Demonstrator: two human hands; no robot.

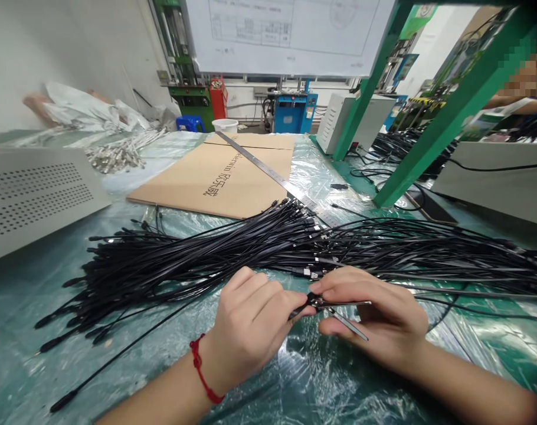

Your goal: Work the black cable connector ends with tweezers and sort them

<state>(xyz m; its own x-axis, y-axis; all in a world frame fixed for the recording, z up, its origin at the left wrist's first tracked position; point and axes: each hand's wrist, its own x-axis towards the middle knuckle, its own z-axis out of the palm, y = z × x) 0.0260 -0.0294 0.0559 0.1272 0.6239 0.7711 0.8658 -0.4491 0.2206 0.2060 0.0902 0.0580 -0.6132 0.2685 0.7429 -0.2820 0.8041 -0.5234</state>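
My left hand, with a red cord at the wrist, is closed around a black cable end in front of the cable pile. Close against it, my right hand is closed, fingers and thumb around a small two-armed metal tool. The tool's arms spread apart toward the right palm; its other end meets the black piece between my hands, and fingertips partly cover that spot. Just beyond lies a large bundle of black cables, with metal plugs showing near the middle.
Behind the bundle lie a cardboard sheet and a steel ruler. Perforated grey box stands left, another grey casing right. Green posts rise at right. White-tipped cables lie back left. A person's arm shows far right.
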